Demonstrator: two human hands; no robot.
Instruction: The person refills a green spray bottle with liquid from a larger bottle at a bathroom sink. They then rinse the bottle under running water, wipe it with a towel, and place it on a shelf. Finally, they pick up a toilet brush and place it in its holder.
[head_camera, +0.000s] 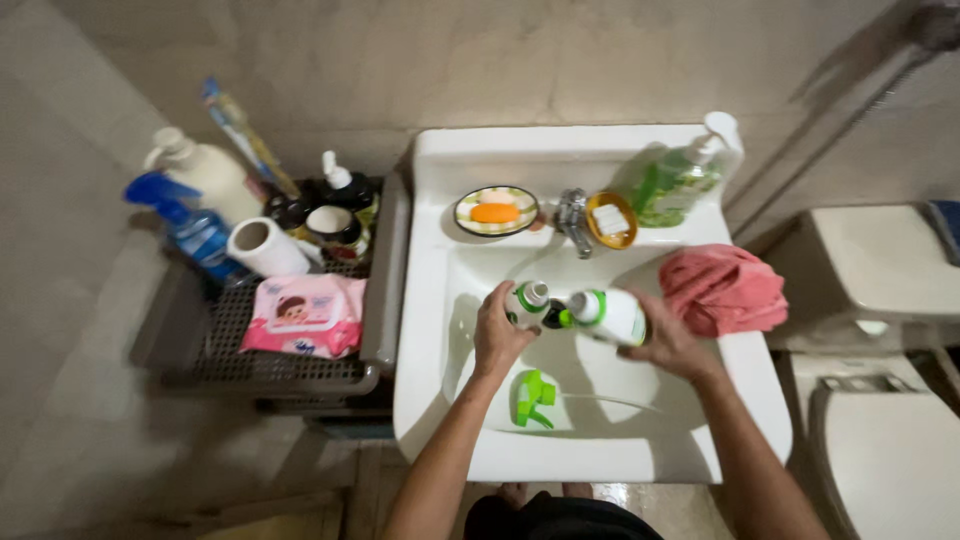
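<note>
Tilting over the sink (600, 465), a white refill bottle (608, 316) was gripped by the right hand (668, 342). An open spray bottle (527, 303) was clasped in the left hand (497, 335). Pouring appeared underway; steady neck-to-neck alignment was called for.

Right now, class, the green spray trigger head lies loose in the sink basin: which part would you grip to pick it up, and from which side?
Probably grip the green spray trigger head across its chunky body at the left end, coming straight down from above. It lies flat in the sink, and its thin dip tube trailing right looks too slender to give a firm hold.
</note>
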